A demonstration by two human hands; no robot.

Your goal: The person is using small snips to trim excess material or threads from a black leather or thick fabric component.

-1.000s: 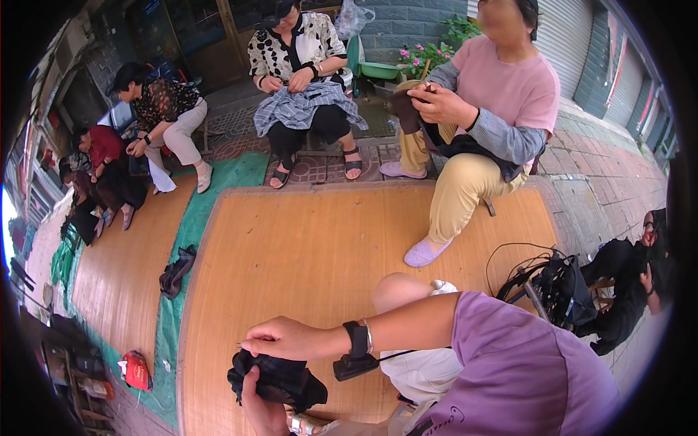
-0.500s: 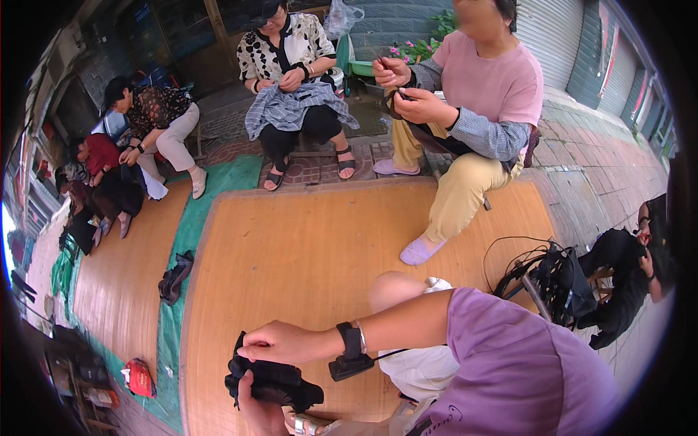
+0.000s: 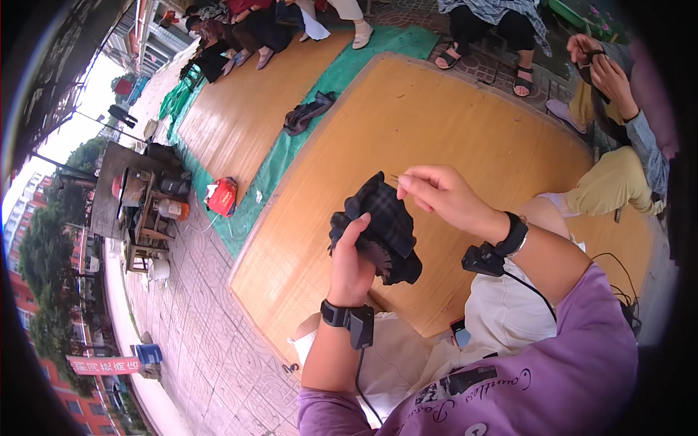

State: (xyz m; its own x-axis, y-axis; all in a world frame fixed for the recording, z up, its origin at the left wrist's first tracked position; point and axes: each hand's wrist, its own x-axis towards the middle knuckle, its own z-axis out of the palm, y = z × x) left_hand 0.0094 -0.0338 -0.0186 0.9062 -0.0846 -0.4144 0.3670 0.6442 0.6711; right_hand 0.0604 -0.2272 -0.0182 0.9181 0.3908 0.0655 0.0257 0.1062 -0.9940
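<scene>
My left hand [image 3: 351,272] is closed round a bunched piece of dark checked cloth [image 3: 384,221], with the thumb on the near face. The cloth is held up above my lap, its lower folds hanging loose. To the right of it, my right hand [image 3: 442,196] pinches a thin needle [image 3: 394,176], whose tip sticks out left of the fingertips toward the cloth's upper edge. A small gap lies between the right fingertips and the cloth. Any thread is too fine to make out. Each wrist wears a black strap with a small box and cable.
A tan mat [image 3: 472,123] spreads under and before me, bordered by a green sheet [image 3: 287,156]. On the sheet lie a dark garment [image 3: 309,114] and a red packet [image 3: 222,196]. A co-worker's hands [image 3: 602,76] are at far right. Left stands a cluttered wooden stand [image 3: 142,251].
The view has swung left. My right hand has come away from the cloth and now holds a needle beside it; the left hand and the cloth show more fully.
</scene>
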